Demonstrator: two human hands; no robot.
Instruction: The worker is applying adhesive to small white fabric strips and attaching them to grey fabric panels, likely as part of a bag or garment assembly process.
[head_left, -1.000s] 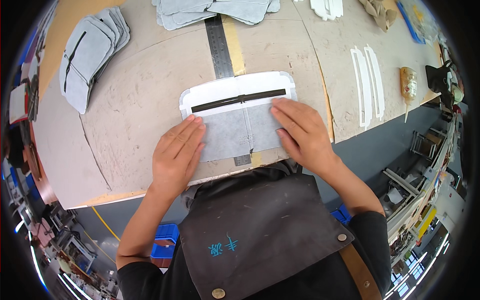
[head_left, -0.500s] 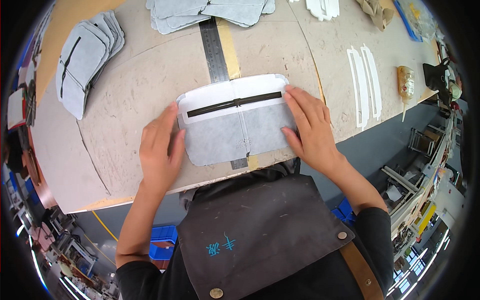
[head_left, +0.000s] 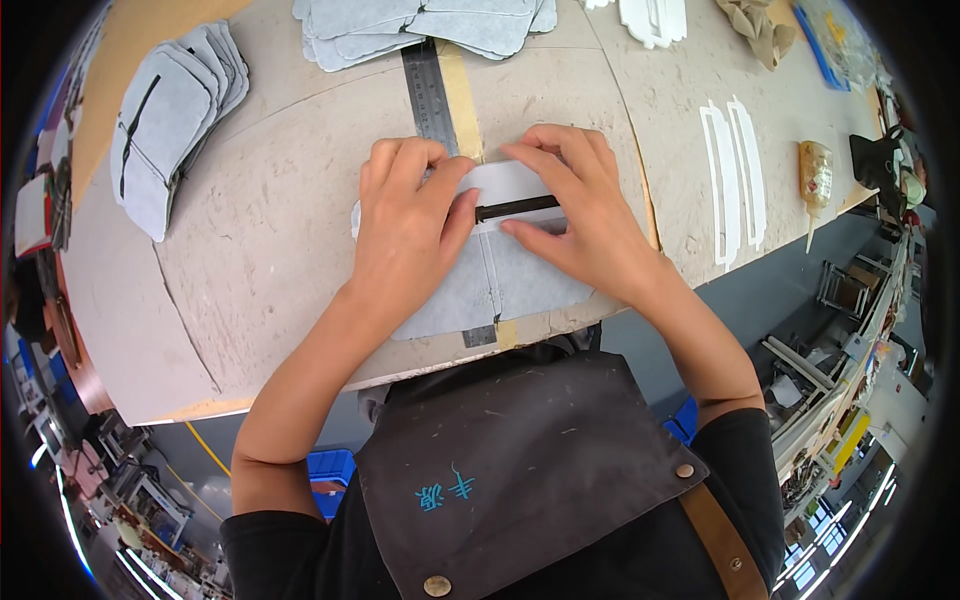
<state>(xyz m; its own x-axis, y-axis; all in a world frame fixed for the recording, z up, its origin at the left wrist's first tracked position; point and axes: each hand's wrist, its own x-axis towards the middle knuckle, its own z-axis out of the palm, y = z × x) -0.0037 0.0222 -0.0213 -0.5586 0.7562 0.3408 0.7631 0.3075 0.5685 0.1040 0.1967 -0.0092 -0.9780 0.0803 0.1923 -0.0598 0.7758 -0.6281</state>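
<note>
Workshop tabletop, beige, scuffed and seamed, over a grey floor.

Item: one grey panel, lying flat at the near edge, mid-tabletop, partly covered by both hands. Its far half carries a white piece around a long black strip; a seam runs down its middle toward the near edge.

Left hand: over the left part of the panel, thumb and forefinger slightly apart near the middle.
Right hand: over the right part, thumb and forefinger well apart, forefinger by the far edge, thumb just nearer than the black strip.

Beneath the panel: one dark ruler, beside yellow tape to its right; both show beyond its far and near edges.

Far middle: one pile of grey panels.
Far left: one fanned stack of similar panels.
Right: two narrow white frames, side by side; one amber bottle, nozzle pointing nearward.
Far right: crumpled brown paper.

Worn by the person: one dark apron, with blue marking.
</note>
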